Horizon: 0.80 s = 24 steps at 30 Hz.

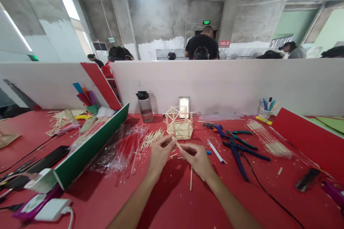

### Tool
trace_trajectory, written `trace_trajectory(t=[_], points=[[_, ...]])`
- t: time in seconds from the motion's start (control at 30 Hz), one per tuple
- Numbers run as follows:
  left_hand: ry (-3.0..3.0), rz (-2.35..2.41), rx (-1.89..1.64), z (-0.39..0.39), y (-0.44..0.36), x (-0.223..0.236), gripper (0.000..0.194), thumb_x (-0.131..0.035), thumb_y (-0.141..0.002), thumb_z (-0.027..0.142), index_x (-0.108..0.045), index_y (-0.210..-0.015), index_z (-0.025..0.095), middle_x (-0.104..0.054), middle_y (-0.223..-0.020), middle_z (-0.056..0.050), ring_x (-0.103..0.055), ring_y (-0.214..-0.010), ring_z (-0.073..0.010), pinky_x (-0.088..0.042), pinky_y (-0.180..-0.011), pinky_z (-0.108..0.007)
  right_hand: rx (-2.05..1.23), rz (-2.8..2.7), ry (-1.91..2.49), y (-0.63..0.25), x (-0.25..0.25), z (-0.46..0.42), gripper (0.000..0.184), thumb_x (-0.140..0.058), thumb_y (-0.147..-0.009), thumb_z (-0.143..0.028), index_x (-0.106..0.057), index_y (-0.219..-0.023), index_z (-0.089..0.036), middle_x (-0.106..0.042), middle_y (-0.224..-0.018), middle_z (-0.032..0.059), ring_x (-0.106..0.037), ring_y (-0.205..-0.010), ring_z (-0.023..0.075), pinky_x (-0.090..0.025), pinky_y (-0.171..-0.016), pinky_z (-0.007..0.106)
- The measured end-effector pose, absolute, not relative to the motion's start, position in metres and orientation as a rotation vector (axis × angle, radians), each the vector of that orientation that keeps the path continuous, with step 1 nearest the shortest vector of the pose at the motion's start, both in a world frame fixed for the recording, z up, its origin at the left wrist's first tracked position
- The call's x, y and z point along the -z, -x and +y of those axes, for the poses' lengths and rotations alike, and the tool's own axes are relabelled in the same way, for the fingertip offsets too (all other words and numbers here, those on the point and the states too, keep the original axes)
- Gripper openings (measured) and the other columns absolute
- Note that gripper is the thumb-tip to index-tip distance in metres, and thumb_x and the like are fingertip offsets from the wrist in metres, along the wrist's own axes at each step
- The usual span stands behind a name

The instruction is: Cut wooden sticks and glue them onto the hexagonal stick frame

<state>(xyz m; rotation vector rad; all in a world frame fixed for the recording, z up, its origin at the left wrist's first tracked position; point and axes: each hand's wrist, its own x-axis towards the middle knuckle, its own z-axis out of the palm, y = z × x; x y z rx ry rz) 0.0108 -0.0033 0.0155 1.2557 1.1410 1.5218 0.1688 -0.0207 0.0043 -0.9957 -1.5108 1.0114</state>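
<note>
An open, many-sided frame of pale wooden sticks point(183, 137) stands upright on the red desk point(102, 202), mid-scene, just beyond the hands. Its low base looks roughly hexagonal and carries thin posts, with rails along the top and some stick ends jutting past the corners.

On the near side of it, the left hand point(160, 150) and right hand point(197, 156) share a slim pale wooden stick point(178, 145); the fingers of each are pinched together on it. Whether the stick touches the frame cannot be told.

A lit phone point(184, 104) stands behind the frame, its screen blurred out. At the far wall, a green glowing sign point(206, 22) appears to read "EXIT" under smaller characters, and a red sign point(224, 43) bears white Chinese characters too small to read surely. No brand is legible on the clear bottle with a black lid point(146, 109), left of the frame.
</note>
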Motion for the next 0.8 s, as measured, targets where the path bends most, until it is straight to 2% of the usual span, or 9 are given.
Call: trace_trajectory(t=[0.13, 0.23, 0.53, 0.8], points=[[-1.220, 1.149, -1.530, -0.0057, -0.0131, -0.0161, 0.039, -0.082, -0.068, 0.037, -0.080, -0.100, 0.016, -0.072, -0.067, -0.001, -0.064, -0.063, -0.0162, -0.054, -0.064, -0.028, -0.964, -1.498, 1.004, -0.1688, -0.0036, -0.0205, 0.023, -0.069, -0.082, -0.034, -0.080, -0.097, -0.021, -0.080, -0.092, 0.0070, -0.073, -0.081, 0.0259, -0.057, -0.075, 0.037], [-1.197, 1.150, -1.540, -0.0062, -0.0148, -0.0150, 0.040, -0.082, -0.067, 0.038, -0.080, -0.100, 0.016, -0.074, -0.070, -0.002, -0.066, -0.066, -0.0174, -0.055, -0.067, -0.029, -0.926, -1.488, 1.012, -0.1689, -0.0020, -0.0196, 0.023, -0.069, -0.083, -0.035, -0.080, -0.098, -0.022, -0.080, -0.096, 0.0071, -0.073, -0.088, 0.0278, -0.057, -0.080, 0.040], [-1.211, 1.125, -1.582, -0.0024, -0.0168, -0.0111, 0.052, -0.083, -0.068, 0.035, -0.075, -0.115, 0.015, -0.072, -0.069, 0.000, -0.064, -0.066, -0.0157, -0.054, -0.067, -0.027, -0.905, -1.488, 1.029, -0.1733, 0.0007, -0.0160, 0.022, -0.070, -0.082, -0.034, -0.081, -0.098, -0.023, -0.080, -0.099, 0.0077, -0.073, -0.093, 0.0293, -0.056, -0.085, 0.042], [-1.187, 1.123, -1.548, -0.0046, -0.0172, -0.0081, 0.046, -0.082, -0.070, 0.038, -0.078, -0.110, 0.016, -0.076, -0.076, -0.002, -0.066, -0.070, -0.0177, -0.055, -0.072, -0.029, -0.921, -1.494, 1.021, -0.1770, 0.0012, -0.0138, 0.021, -0.071, -0.081, -0.033, -0.082, -0.096, -0.024, -0.080, -0.095, 0.0070, -0.074, -0.090, 0.0282, -0.056, -0.083, 0.041]])
